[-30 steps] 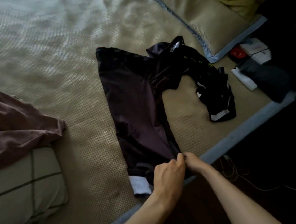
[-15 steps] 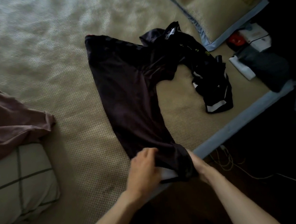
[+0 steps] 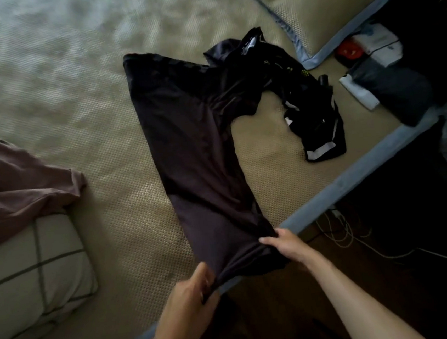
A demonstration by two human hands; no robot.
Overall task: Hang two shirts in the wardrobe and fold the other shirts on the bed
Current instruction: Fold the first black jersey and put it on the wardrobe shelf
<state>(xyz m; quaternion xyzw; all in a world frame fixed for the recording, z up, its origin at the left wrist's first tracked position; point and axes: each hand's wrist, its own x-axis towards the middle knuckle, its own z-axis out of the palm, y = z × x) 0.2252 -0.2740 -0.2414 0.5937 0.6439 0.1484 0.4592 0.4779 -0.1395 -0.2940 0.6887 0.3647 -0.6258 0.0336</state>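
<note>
A dark shirt (image 3: 195, 144) lies stretched along the woven mat of the bed (image 3: 99, 143), its hem reaching the bed's near edge. My left hand (image 3: 188, 295) pinches the hem's left corner, and my right hand (image 3: 284, 242) grips the hem's right corner; the cloth between them is bunched. The shirt's far sleeve runs to the right into a crumpled black garment with white trim (image 3: 313, 122). A mauve shirt (image 3: 13, 184) lies in a heap at the left.
A cream pillow with dark lines (image 3: 28, 281) sits at the near left. A mat-covered pillow with blue trim (image 3: 307, 5) lies at the far right. Boxes and a dark folded item (image 3: 389, 87) crowd the right corner. Cables (image 3: 340, 229) trail on the floor beside the bed's blue edge (image 3: 359, 172).
My hands have spread apart along the hem, from pinching one spot together to holding two corners. The white hem trim is now hidden under the cloth.
</note>
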